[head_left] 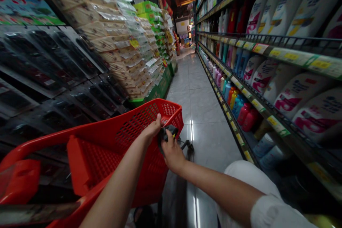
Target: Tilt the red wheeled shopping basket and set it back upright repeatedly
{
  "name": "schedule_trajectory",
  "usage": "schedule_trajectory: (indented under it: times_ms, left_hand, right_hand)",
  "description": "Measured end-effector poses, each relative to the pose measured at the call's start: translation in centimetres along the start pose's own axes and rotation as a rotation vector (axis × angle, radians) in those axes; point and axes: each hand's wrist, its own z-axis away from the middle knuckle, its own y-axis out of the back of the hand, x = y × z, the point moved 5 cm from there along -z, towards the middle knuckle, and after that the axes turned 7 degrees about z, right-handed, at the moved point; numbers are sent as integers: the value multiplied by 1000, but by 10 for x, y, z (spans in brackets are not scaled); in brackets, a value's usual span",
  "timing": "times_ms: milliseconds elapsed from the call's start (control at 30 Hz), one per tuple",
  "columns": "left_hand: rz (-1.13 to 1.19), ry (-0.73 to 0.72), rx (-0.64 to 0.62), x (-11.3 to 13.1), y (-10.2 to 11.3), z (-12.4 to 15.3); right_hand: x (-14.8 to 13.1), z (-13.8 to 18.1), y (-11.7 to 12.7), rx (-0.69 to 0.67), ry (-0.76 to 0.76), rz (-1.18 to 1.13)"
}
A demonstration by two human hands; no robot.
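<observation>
Running between the shelves (296,58) and stacked packs (112,39), the tiled floor (196,92) leaves open room right of the red cart (93,131), whose near end is cut off. Beside its right rim, the left hand (153,129) has hidden fingers, grip untellable; the right hand (173,152) clasps a dark object (171,129), too blurred to identify.

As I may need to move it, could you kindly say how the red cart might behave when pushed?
The red cart would probably roll readily across the glossy tiled floor. Its perforated walls look like plastic, so they may flex slightly yet hold shape.
</observation>
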Motion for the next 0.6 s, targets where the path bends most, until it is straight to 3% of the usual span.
schedule_trajectory:
  times_ms: [100, 200, 433, 533, 600]
  left_hand:
    - [-32, 25, 12, 1, 0, 2]
    - [-77, 12, -11, 4, -2, 6]
    - [-9, -4, -78, 0, -9, 6]
    - [14, 38, -82, -4, -12, 1]
    - [17, 56, -67, -4, -14, -3]
  right_hand:
    - [13, -7, -4, -2, 4, 82]
    - [44, -26, -3, 58, -71, 61]
    - [118, -73, 13, 325, -191, -255]
    - [142, -73, 1, 389, -318, -357]
    - [152, -63, -17, 349, -424, -375]
